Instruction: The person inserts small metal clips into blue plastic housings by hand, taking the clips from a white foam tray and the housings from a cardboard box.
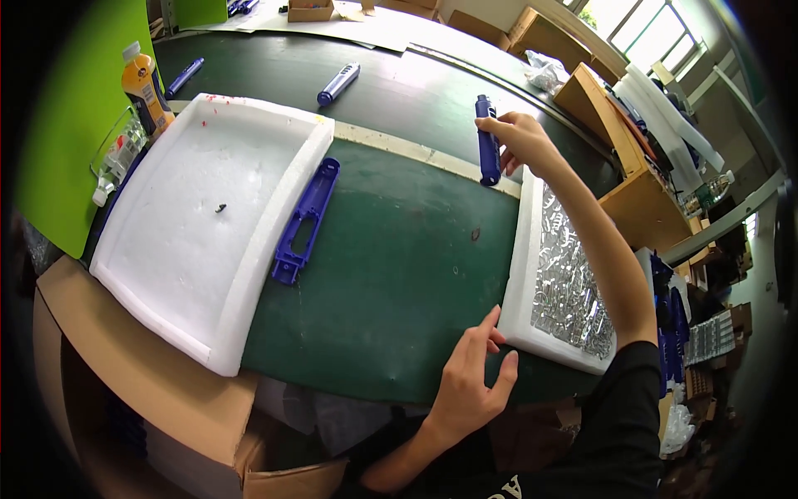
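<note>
- Two bare hands in view over dark green belt (399, 249).
- Right hand (519, 137) far right, arm stretched out over foam tray edge, fingers pinched round upper part of dark blue pen-shaped tool (488, 150); grasping it.
- Blue tool lying lengthwise on belt, pointing near-far, lower end crossing pale strip (416, 150) that runs across belt.
- Left hand (470, 378) near centre, low in view, released and holding nothing; fingers spread, fingertips (496, 314) touching near-left corner of small white foam tray (519, 274).
- Small foam tray at right, filled with shiny silver metal parts (569, 274), too small to tell kind.
- Large white foam tray (208, 216) at left, tilted, near corner hanging over cardboard box (158, 416); small dark speck (220, 208) inside, few red flecks near far rim.
- Blue plastic half-shell (305, 220) lying open side up on belt, just beside right wall of large tray, touching or nearly so.
- Second blue-and-grey pen-shaped tool (338, 84) far centre on belt, well apart from both hands.
- Third blue tool (184, 77) far left on belt.
- Orange bottle with white cap (145, 90) far left, beside green panel (79, 108).
- Clear plastic holder (120, 154) just near of bottle, contents unclear.
- Cardboard boxes (598, 100) and white foam strips (665, 116) far right, off belt.
- Black sleeve (623, 416) on right upper arm, near right.
</note>
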The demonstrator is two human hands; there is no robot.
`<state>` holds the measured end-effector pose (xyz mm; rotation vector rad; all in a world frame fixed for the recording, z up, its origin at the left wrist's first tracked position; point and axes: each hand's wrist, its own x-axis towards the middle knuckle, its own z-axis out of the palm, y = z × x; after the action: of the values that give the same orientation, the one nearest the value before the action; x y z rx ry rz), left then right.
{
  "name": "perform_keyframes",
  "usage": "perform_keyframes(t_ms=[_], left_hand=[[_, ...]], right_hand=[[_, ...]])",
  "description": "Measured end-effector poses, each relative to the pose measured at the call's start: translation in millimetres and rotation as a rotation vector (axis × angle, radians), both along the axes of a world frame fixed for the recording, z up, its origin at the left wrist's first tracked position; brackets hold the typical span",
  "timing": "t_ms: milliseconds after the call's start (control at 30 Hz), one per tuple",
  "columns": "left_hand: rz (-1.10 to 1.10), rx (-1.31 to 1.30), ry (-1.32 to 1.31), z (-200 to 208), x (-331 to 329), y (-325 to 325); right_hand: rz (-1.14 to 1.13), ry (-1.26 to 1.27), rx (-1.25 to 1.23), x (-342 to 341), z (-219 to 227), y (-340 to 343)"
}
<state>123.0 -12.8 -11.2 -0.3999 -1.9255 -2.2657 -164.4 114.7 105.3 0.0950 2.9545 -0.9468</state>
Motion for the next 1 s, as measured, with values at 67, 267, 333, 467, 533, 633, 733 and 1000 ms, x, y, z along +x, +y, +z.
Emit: perform_keyframes(t_ms=[67, 267, 333, 467, 533, 633, 733, 1000], left_hand=[[0.049, -0.137, 0.145, -2.0, -4.2, 1.6], [-0.012, -0.28, 0.302, -2.8, -2.0, 5.1], [-0.073, -0.154, 0.287, -5.7, -2.8, 5.3], [-0.095, -0.143, 0.268, -6.5, -1.3, 3.0], [-0.037, -0.119, 0.253, -6.0, -3.8, 1.2], [-0.028, -0.089, 0.246, -5.8, -2.8, 3.1], [0.007, -0.137, 0.208, -5.7, -0.7, -1.0], [0.045, -0.016, 0.196, -5.2, -1.0, 3.0]], right_hand=[[-0.067, 0.016, 0.151, -41.7, -16.2, 3.7], [-0.035, 0.206, 0.801, -101.3, -74.9, 9.4], [-0.058, 0.178, 0.8, -106.6, -77.2, 16.0], [-0.086, 0.112, 0.827, -108.9, -81.8, 17.4], [-0.085, 0.127, 0.838, -101.2, -81.3, 4.3], [0.4, 0.755, 0.599, -72.6, -84.5, -23.2], [0.892, 0.709, 0.295, -1.5, -74.3, -100.3], [1.248, 0.885, 0.484, 61.8, -98.7, -149.3]])
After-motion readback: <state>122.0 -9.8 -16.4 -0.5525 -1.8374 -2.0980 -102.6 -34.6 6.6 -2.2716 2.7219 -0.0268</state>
